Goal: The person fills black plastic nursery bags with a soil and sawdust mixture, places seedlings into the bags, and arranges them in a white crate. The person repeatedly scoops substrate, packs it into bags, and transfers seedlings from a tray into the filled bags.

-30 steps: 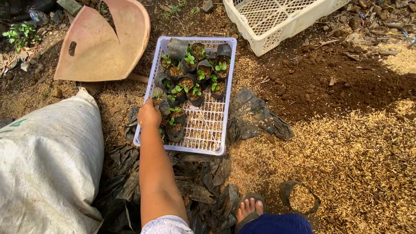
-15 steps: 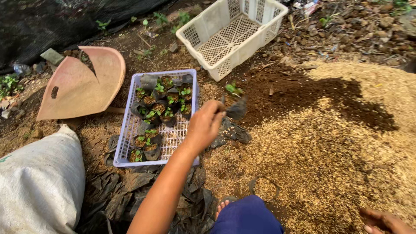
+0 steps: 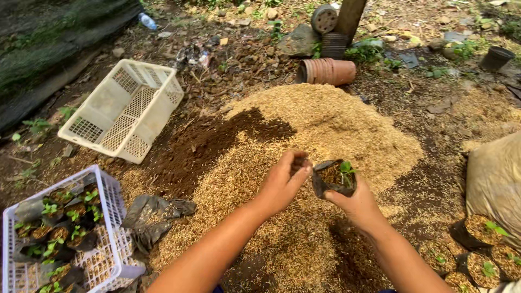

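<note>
Bare forearms, bare hands, sleeves seemingly absent

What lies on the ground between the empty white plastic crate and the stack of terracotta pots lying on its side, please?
In the head view, between the empty white plastic crate and the stack of terracotta pots there is only bare dark soil strewn with leaf litter and small stones.

An outdoor plant nursery or garden work area is shown. Bare earth is covered by a large heap of rice husks [image 3: 325, 135] mixed with dark soil [image 3: 217, 141]. Seedlings in small black bags are packed in a white crate [image 3: 108, 187] at the lower left. An empty crate [image 3: 122, 108], stacked clay pots [image 3: 325, 70], a sack [image 3: 496, 173] and more bagged seedlings [image 3: 483, 263] are seen around the heap.
</note>
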